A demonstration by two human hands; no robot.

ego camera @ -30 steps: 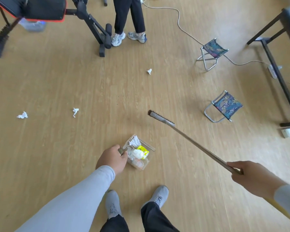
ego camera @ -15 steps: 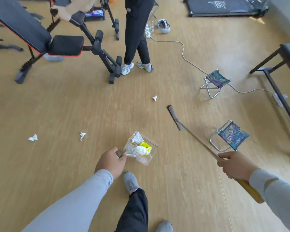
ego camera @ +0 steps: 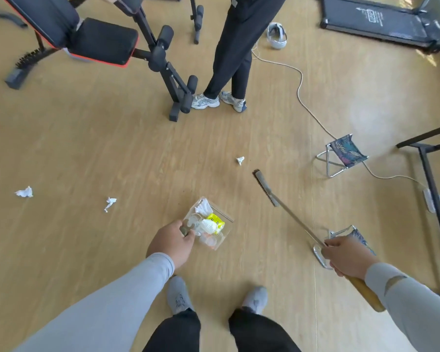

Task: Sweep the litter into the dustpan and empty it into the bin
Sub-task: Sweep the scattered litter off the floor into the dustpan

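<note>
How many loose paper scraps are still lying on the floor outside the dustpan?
3. One scrap lies just beyond the broom head; a second left of the dustpan; a third far left. More may be hidden behind the bench.

I have both grey-sleeved arms reaching forward and down, my left hand (ego camera: 172,243) curled closed at centre, my right hand (ego camera: 346,255) fisted, knuckles up, out to the side.
</note>
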